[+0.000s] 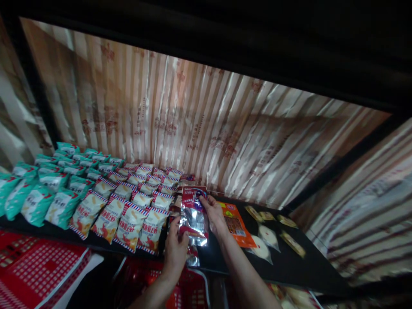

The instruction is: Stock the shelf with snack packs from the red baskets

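Observation:
A dark red and silver snack pouch [193, 214] is upright over the black shelf, between my two hands. My right hand [213, 213] grips its upper right edge, thumb on the front. At its lower left side is my left hand [176, 246], fingers curled against the pouch edge. Behind and below it, partly hidden, lies another silver pouch [192, 256]. Left of my hands stand rows of white and orange snack bags [128, 223] with striped edges. To the right lies a flat orange packet [236, 225].
Teal snack bags [64, 206] fill the shelf's left end. Round white packets [260, 249] and small yellowish packets [292, 243] lie on the black shelf [317, 262] at right. Red baskets [41, 266] sit below the front edge. A dark post [334, 163] rises at right; striped sheeting [193, 116] hangs behind.

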Demonstrator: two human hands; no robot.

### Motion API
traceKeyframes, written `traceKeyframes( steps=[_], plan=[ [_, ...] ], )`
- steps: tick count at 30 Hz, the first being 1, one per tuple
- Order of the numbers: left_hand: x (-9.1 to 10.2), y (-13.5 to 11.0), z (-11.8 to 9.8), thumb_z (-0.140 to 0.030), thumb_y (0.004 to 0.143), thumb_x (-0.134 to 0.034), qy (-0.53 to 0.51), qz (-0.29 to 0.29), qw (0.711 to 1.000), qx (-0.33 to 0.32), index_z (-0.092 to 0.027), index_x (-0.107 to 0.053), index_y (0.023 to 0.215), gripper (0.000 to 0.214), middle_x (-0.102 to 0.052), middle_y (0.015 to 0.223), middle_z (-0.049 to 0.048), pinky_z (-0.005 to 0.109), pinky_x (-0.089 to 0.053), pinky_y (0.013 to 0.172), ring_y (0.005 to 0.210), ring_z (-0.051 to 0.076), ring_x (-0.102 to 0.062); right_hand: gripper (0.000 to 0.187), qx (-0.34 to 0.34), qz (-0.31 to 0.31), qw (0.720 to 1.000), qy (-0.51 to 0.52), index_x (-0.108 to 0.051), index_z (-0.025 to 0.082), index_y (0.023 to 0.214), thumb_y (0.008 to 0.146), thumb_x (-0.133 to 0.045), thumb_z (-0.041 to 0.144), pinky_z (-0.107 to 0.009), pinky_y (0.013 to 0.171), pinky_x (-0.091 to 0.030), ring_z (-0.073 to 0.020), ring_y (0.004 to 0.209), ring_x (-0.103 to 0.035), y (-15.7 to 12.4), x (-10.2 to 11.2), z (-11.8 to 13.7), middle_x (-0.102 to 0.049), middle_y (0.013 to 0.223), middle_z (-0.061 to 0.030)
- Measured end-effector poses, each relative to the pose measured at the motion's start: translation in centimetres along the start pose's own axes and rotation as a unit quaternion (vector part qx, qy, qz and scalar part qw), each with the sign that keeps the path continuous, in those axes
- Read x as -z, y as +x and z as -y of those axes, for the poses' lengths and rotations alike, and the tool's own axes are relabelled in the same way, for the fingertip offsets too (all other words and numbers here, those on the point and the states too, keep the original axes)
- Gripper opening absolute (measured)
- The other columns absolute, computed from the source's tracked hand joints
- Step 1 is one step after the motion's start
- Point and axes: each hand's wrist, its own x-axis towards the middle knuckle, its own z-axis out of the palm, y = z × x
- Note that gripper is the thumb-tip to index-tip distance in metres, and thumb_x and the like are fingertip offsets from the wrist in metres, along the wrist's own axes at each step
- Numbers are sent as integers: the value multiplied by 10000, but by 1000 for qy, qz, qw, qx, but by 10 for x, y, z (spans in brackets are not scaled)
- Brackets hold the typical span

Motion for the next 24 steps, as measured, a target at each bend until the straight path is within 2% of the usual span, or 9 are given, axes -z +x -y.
traceKeyframes(
  steps=[3,8,12,16,19,24],
  plan=[
    [-5,10,-5,-216,725,-537,28,-3,1000,-12,-196,-497,1183,460,-650,1033,82,305,-506,788,872,189,-641,381,11,-34,999,-20,-561,193,737,531,-744,456,-234,485,-430,-112,472,-531,22,-4,-3,-611,575,51],
    [-14,20,-10,-128,715,-493,92,-52,990,-97,-168,-514,1173,460,-547,1218,115,349,-390,994,1157,225,-503,318,74,-63,983,-156,-589,196,778,639,-625,479,-240,500,-436,-139,528,-569,55,-3,-20,-630,592,30],
    [-22,24,-5,-73,705,-458,111,-45,987,-111,-162,-530,1169,478,-432,1338,127,344,-374,1025,1250,230,-417,248,94,-90,935,-330,-623,187,806,731,-537,407,-244,560,-442,-156,595,-601,76,2,-28,-648,619,10],
    [-26,29,0,-54,699,-434,108,-42,987,-110,-168,-584,1094,437,-476,1303,109,335,-359,1044,1239,209,-430,173,111,-85,873,-467,-645,181,828,757,-535,293,-251,642,-441,-173,696,-633,91,-1,-23,-689,759,-39],
    [-27,35,-1,-54,682,-426,87,-50,990,-99,-175,-614,1040,423,-523,1257,92,310,-375,1029,1194,192,-475,186,117,-74,842,-522,-646,179,902,759,-556,255,-248,676,-440,-184,773,-646,98,-9,-18,-701,847,-64],
    [-28,49,-7,-68,671,-438,61,-51,996,-36,-155,-639,1000,395,-547,1242,101,305,-364,1037,1176,199,-498,343,108,-93,816,-560,-569,152,1088,753,-571,225,-259,691,-447,-203,817,-650,110,-21,-16,-701,893,-95]
  ],
)
